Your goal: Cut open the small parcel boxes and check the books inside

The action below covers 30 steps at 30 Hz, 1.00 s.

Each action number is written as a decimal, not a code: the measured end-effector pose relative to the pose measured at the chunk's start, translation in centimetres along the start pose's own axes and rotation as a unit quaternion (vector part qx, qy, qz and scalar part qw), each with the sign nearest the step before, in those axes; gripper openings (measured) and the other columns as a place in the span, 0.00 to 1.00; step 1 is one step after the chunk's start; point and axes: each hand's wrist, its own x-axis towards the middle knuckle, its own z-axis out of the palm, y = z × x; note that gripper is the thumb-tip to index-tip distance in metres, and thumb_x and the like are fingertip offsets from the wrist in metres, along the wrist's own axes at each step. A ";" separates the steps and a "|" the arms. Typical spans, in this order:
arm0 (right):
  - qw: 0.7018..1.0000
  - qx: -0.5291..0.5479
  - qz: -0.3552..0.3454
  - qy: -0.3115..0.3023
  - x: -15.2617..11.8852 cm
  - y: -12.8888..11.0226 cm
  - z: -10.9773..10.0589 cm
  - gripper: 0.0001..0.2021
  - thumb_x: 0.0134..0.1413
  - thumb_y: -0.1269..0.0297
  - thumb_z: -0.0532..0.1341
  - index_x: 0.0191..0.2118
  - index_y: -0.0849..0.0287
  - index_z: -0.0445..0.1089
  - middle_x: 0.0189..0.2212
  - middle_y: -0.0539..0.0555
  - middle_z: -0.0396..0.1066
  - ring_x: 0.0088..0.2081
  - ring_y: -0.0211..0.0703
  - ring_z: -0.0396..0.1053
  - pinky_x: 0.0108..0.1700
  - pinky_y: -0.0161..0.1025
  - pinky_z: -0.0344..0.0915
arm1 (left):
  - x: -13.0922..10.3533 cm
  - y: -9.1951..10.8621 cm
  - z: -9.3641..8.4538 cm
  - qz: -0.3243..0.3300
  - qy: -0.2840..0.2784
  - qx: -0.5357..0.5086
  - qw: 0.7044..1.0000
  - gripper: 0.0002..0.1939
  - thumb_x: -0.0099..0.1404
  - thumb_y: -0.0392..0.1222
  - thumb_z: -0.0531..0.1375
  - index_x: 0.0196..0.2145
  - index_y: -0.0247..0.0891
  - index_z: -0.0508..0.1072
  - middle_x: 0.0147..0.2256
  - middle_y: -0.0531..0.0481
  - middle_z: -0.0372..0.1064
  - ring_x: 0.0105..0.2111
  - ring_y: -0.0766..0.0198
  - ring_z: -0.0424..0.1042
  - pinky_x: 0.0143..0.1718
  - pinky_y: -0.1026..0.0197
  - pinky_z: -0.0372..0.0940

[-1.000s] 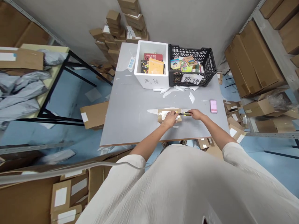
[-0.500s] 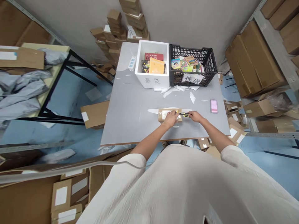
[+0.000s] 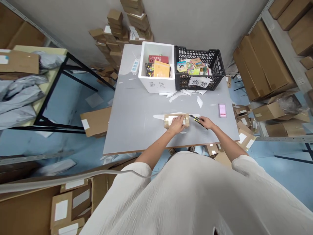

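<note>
A small cardboard box (image 3: 167, 123) with a white label lies on the grey table (image 3: 137, 107), near its front edge. My left hand (image 3: 178, 124) rests on the box's top, fingers spread over the label. To the right of the box, my right hand (image 3: 206, 122) is closed round a black and yellow cutter (image 3: 195, 118). The cutter's tip points left toward the box's right end, a little apart from it.
A white foam box (image 3: 157, 85) of books stands at the table's back, beside a black crate (image 3: 217, 80) with more books. A pink-screened phone (image 3: 222, 110) lies at the right. Paper scraps (image 3: 200, 101) lie before the crate. Cartons (image 3: 95, 122) stand around the table.
My right hand and the cutter have moved away from the box's top to its right, and the cutter has turned. My left hand now lies flatter on the box.
</note>
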 end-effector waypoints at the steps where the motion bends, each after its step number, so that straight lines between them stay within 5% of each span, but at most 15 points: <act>1: 1.000 0.017 0.006 -0.006 -0.2 -0.1 0.0 0.16 0.73 0.55 0.58 0.55 0.56 0.77 0.38 0.53 0.84 0.37 0.46 0.77 0.41 0.38 0.72 | 0.0 0.0 -0.1 -0.010 0.013 -0.007 1.000 0.36 0.77 0.41 0.57 0.79 0.40 0.57 0.74 0.32 0.62 0.72 0.40 0.65 0.71 0.42 0.59; 5: 0.999 0.039 -0.002 -0.011 -1.4 -0.6 -0.1 0.19 0.77 0.52 0.56 0.62 0.54 0.74 0.39 0.52 0.84 0.37 0.46 0.78 0.41 0.39 0.72 | 0.5 -0.1 -0.6 -0.041 0.045 0.007 0.998 0.36 0.75 0.32 0.52 0.79 0.40 0.58 0.74 0.33 0.62 0.72 0.42 0.64 0.72 0.43 0.57; 9: 0.997 -0.040 -0.066 0.010 -2.4 -1.3 -0.1 0.22 0.82 0.53 0.51 0.65 0.53 0.77 0.46 0.57 0.83 0.49 0.51 0.79 0.54 0.44 0.74 | 1.2 0.0 -0.6 -0.073 0.051 0.027 0.996 0.42 0.72 0.30 0.55 0.80 0.42 0.56 0.74 0.32 0.64 0.75 0.40 0.59 0.72 0.39 0.56; 15: 0.976 -0.189 -0.111 0.002 -2.9 -1.5 0.1 0.24 0.78 0.56 0.61 0.73 0.50 0.75 0.55 0.61 0.78 0.52 0.54 0.77 0.56 0.44 0.73 | 2.4 0.1 -0.6 -0.094 0.012 0.037 0.995 0.43 0.66 0.30 0.61 0.77 0.40 0.61 0.69 0.29 0.67 0.71 0.36 0.62 0.70 0.36 0.57; 21: 0.967 -0.220 -0.125 0.004 -2.7 -1.0 0.3 0.24 0.78 0.58 0.62 0.73 0.49 0.75 0.56 0.61 0.76 0.52 0.54 0.77 0.59 0.46 0.71 | 1.5 -0.2 0.0 -0.056 0.048 0.039 0.997 0.37 0.74 0.34 0.54 0.78 0.43 0.61 0.72 0.32 0.68 0.74 0.41 0.62 0.74 0.37 0.54; 30: 0.971 -0.200 -0.112 0.062 -2.7 -0.2 3.6 0.26 0.80 0.56 0.57 0.76 0.50 0.72 0.59 0.63 0.74 0.56 0.58 0.74 0.62 0.49 0.70 | 0.3 0.1 1.3 -0.060 0.069 0.015 0.996 0.41 0.73 0.35 0.54 0.82 0.40 0.56 0.78 0.31 0.59 0.80 0.40 0.54 0.78 0.36 0.48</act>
